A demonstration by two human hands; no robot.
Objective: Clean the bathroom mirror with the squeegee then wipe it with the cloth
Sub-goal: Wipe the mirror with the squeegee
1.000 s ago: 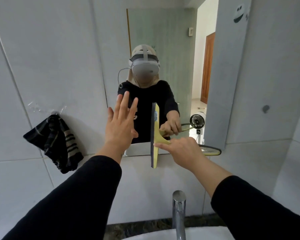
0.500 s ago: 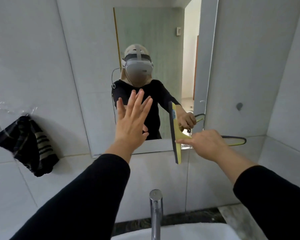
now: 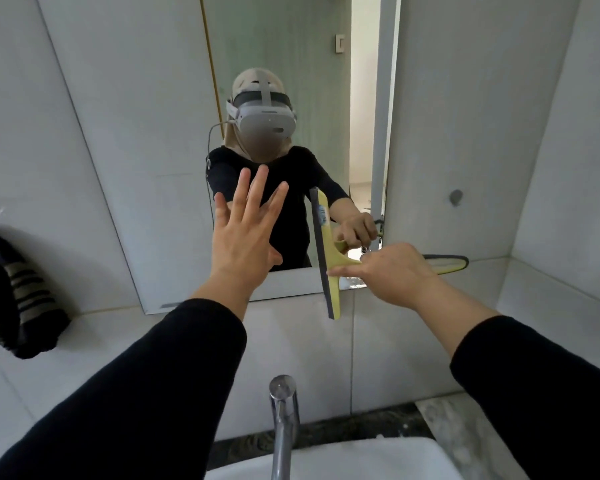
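Squeegee (image 3: 328, 258), pinched by right hand (image 3: 392, 271), stands upright at mirror's (image 3: 146, 168) five o'clock; left hand (image 3: 245, 237) spread. Squeegeeing step; cloth (image 3: 18, 299) comes later.

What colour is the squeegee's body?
Pale yellow, with a dark blade strip along its edge: the squeegee shows best in the head view.

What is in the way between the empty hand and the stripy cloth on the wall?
Nothing visible. The left hand is spread open by the mirror, and only bare tile wall lies between it and the cloth hanging at the left.
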